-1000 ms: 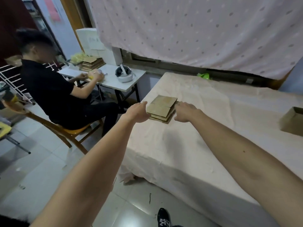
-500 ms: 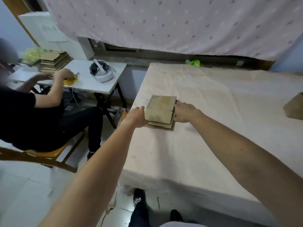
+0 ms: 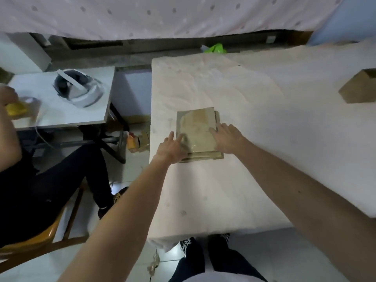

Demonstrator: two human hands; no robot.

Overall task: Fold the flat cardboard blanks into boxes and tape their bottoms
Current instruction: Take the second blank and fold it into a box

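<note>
— Near the left edge of the cloth-covered tabletop (image 3: 254, 180), what is to be seen?

— A stack of flat cardboard blanks (image 3: 198, 129) is laid there. Its sheets are slightly offset, so that the edges of the lower ones are shown at the near and right sides.

— How are the grips placed?

— The left grip (image 3: 173, 146) is laid on the near left corner of the stack, with the fingers stretched out over the top blank. Nothing is clasped, though the fingers are blurred. The right grip (image 3: 227, 139) is spread open at the right side of the stack, and its fingertips are rested on the top blank.

— What else is found on the cloth?

— A folded cardboard box (image 3: 360, 88) is set well apart from the stack, at the right edge of the view. A bright green object (image 3: 215, 48) is seen at the far edge; what it is cannot be told.

— And to the left?

— A smaller white tabletop (image 3: 61, 110) is stood beside the cloth-covered one, and a white headset (image 3: 78, 89) is laid on it. A seated person (image 3: 40, 190) in black is partly shown on a wooden chair (image 3: 50, 237). Something yellow (image 3: 16, 108) is held at that tabletop, too blurred to be named. A pale dotted curtain (image 3: 162, 13) is hung across the back.
</note>
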